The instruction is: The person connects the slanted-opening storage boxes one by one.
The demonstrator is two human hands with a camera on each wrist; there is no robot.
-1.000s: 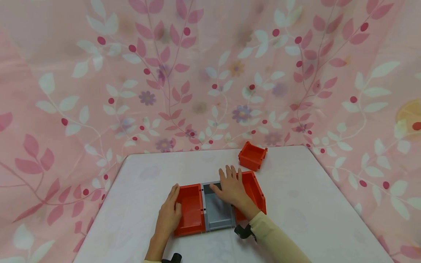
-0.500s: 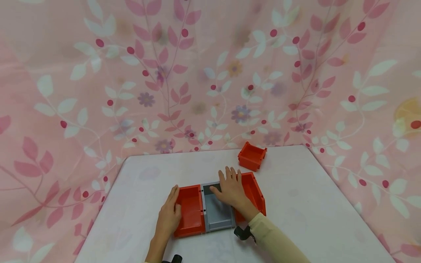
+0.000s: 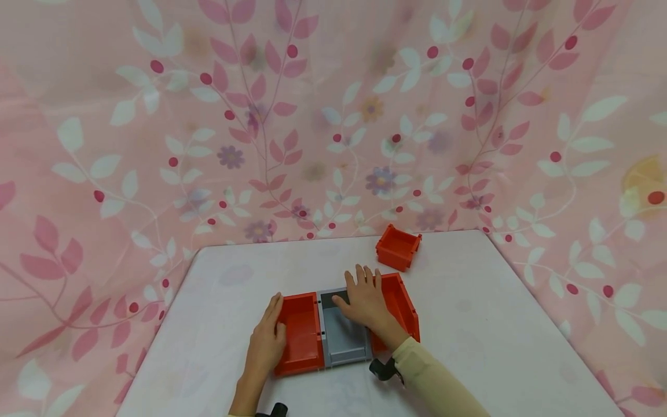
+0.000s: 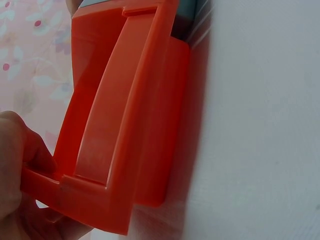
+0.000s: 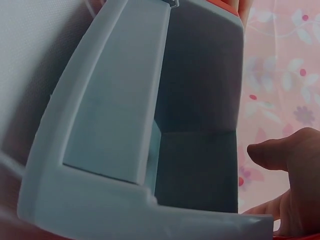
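Note:
A red plastic storage bin (image 3: 302, 336), a grey storage bin (image 3: 344, 333) and a second red bin (image 3: 402, 307) sit side by side in a row on the table. My left hand (image 3: 264, 341) grips the outer side wall of the left red bin; in the left wrist view the thumb lies inside the rim and fingers show below it. My right hand (image 3: 367, 301) hovers over the grey bin and the right red bin with fingers spread. Whether its palm touches a wall is hidden. In the right wrist view the grey bin (image 5: 115, 100) has nothing in it.
A smaller red bin (image 3: 398, 250) stands alone behind the right end of the row. The white-covered table (image 3: 495, 336) stretches out to both sides. A pink floral curtain (image 3: 333, 116) hangs along its back edge. Dark cameras are strapped at both wrists.

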